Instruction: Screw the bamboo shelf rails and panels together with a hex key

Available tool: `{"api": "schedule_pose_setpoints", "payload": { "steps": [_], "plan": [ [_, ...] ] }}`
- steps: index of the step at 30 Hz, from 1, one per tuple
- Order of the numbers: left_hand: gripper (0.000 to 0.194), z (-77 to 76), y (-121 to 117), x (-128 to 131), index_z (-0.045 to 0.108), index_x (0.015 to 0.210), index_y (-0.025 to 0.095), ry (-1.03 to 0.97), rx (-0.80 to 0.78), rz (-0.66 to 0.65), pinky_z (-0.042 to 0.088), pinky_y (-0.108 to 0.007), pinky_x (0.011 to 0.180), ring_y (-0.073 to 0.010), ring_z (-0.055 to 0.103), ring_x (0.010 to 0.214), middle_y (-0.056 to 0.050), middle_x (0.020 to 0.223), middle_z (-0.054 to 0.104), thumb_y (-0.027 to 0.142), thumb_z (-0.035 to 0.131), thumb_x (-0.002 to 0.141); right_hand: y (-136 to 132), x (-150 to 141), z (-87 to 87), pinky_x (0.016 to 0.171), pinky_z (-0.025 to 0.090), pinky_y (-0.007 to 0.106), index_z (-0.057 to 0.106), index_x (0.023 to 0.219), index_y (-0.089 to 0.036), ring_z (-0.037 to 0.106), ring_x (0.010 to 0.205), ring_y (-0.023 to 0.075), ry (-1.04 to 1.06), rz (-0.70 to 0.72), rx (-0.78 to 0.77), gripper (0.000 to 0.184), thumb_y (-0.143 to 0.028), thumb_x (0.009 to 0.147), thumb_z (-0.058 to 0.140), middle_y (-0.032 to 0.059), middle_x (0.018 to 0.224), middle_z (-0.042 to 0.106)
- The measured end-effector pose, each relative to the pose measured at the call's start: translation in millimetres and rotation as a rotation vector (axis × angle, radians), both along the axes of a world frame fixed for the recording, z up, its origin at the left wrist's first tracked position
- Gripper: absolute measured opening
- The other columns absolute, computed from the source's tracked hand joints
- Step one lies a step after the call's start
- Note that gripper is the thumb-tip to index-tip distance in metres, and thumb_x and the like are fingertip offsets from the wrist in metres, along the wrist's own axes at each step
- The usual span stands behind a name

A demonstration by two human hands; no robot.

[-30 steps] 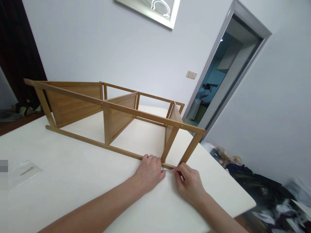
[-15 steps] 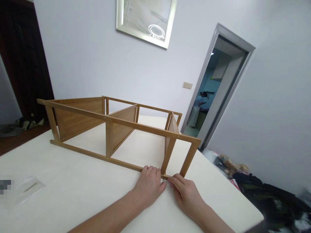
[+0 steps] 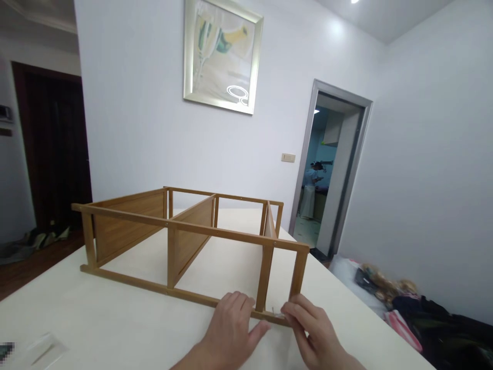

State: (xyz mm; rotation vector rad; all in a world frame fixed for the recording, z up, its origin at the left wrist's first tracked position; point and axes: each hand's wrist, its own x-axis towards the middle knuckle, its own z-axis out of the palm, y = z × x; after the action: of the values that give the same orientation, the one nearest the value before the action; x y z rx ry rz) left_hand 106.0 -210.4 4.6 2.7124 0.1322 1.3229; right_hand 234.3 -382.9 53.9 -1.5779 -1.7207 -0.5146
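A bamboo shelf frame (image 3: 185,226) lies on its side on a white table (image 3: 96,318), with three panels between long rails. My left hand (image 3: 231,331) rests palm down on the near bottom rail beside the last upright, fingers spread flat. My right hand (image 3: 311,331) pinches something small and thin at the rail's right end, close to a small metal part (image 3: 274,311). What the fingers hold is too small to name.
A clear plastic bag (image 3: 40,349) lies at the table's near left. A framed picture (image 3: 221,56) hangs on the far wall. Through the open doorway (image 3: 329,169) a person stands in another room. Clothes and bags (image 3: 408,308) lie on the floor at right.
The view has tilted upward, so the hands now sit at the bottom edge. My right hand has shifted slightly right along the rail. My left hand stays on the rail.
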Motion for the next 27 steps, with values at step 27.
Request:
{"api": "schedule_pose_setpoints", "payload": {
  "steps": [27],
  "plan": [
    [0.02, 124.5, 2.3, 40.8, 0.059, 0.109, 0.019, -0.371, -0.012, -0.04, 0.048, -0.049, 0.091, -0.0269, 0.062, 0.094, -0.008, 0.097, 0.07, 0.035, 0.058, 0.096, 30.5, 15.0, 144.7, 0.058, 0.046, 0.026, 0.065, 0.094, -0.021, 0.053, 0.068, 0.0143, -0.307, -0.118, 0.001, 0.021, -0.016, 0.099, 0.045, 0.0036, 0.083, 0.052]
  ]
}}
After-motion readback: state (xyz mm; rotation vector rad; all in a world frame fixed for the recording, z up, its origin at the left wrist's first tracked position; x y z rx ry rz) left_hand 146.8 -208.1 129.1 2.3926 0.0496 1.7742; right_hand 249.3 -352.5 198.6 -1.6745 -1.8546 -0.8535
